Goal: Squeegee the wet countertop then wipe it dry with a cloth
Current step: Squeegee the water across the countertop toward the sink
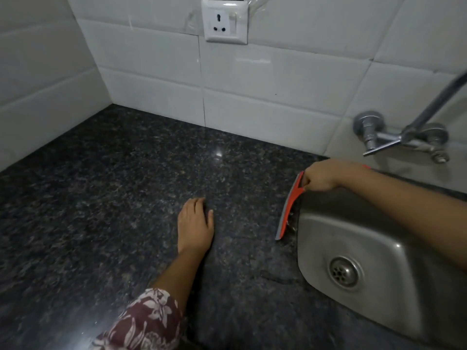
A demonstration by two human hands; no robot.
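Steel sink [328, 231], set into the countertop [106, 198] at right: basin holding nothing visible, round drain [345, 272] showing at its bottom, tap [394, 137] projecting from the tiled wall [252, 102] above it

Squeegee [288, 210]: orange body with a grey blade strip along its left edge; standing on the dark speckled stone just left of the sink rim, long axis running near to far, near tip pointing toward the person and leaning slightly left

Right hand [326, 176]: fingers curling closed around the squeegee's handle at its far end

Left hand [194, 226]: lying palm down on the countertop, well left of the squeegee, fingers straight and pressed together, floral sleeve [146, 322] showing at the forearm

Socket plate [225, 21]: sitting high on the far wall
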